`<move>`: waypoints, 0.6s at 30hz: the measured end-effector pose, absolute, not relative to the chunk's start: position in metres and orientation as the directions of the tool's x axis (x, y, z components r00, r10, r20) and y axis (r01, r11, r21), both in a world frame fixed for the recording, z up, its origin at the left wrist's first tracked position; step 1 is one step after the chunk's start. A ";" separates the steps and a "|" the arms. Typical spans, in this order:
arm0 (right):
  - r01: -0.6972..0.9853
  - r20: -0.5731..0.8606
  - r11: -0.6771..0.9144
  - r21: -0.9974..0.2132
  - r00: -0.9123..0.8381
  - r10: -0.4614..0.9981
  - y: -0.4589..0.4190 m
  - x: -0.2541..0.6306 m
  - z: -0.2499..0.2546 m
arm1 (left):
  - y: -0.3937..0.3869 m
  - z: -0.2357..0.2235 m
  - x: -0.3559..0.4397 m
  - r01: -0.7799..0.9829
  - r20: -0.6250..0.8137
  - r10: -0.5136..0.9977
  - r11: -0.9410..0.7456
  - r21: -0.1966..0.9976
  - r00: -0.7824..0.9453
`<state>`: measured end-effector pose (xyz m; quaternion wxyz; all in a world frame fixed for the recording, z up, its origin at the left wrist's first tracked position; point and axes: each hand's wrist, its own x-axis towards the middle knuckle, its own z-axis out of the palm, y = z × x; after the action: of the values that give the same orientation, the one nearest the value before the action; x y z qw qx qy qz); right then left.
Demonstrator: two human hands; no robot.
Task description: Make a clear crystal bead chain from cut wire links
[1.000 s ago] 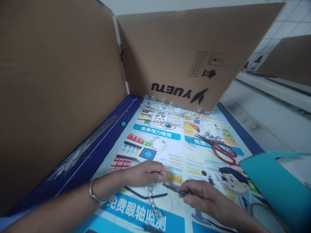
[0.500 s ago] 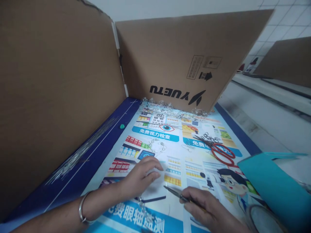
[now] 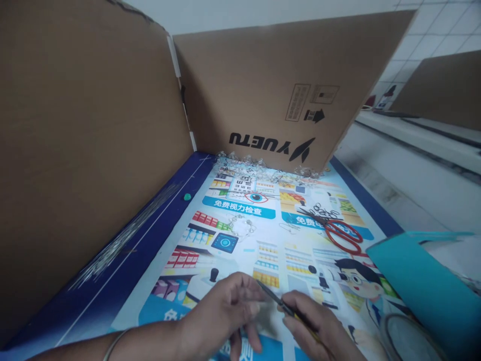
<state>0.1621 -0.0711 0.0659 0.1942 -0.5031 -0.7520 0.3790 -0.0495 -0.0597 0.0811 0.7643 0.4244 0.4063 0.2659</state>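
Observation:
My right hand is closed round thin pliers whose tip points up-left toward my left hand. My left hand lies low at the bottom of the view with fingers curled and pinched near the pliers' tip; what it pinches is too small to make out. Both hands rest over a printed poster that covers the table. A short loop of clear beads lies on the poster beyond my hands.
Cardboard walls stand at the left and back. Clear beads are heaped along the back wall. Red-handled scissors and dark rings lie at the right. A teal box stands at the right edge. Thin wires lie by the left wall.
My left hand spread flat on the poster, then drew back toward me and curled at the pliers' tip. The bead string under it is out of sight now. The view shifted down.

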 end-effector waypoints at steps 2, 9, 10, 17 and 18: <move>0.584 -0.052 0.244 -0.774 -0.443 0.895 -0.073 0.160 0.066 | -0.062 0.078 -0.048 -0.143 -0.361 0.720 0.536 0.832 0.593; 0.545 -0.013 0.308 -0.780 -0.506 0.863 -0.072 0.156 0.065 | -0.062 0.077 -0.045 -0.132 -0.418 0.664 0.613 0.779 0.620; 0.548 0.006 0.330 -0.768 -0.510 0.860 -0.072 0.156 0.064 | -0.061 0.078 -0.045 -0.129 -0.425 0.666 0.616 0.777 0.613; 0.529 0.071 0.390 -0.754 -0.524 0.848 -0.073 0.158 0.059 | -0.062 0.077 -0.048 0.002 -0.436 0.679 0.539 0.842 0.591; 0.540 0.056 0.377 -0.753 -0.519 0.853 -0.073 0.158 0.060 | -0.063 0.076 -0.050 0.027 -0.424 0.691 0.506 0.862 0.586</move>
<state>0.1579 -0.0733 0.0603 0.2250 -0.4360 -0.7986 0.3485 -0.0498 -0.0631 0.0755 0.7697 0.4478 0.4006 0.2157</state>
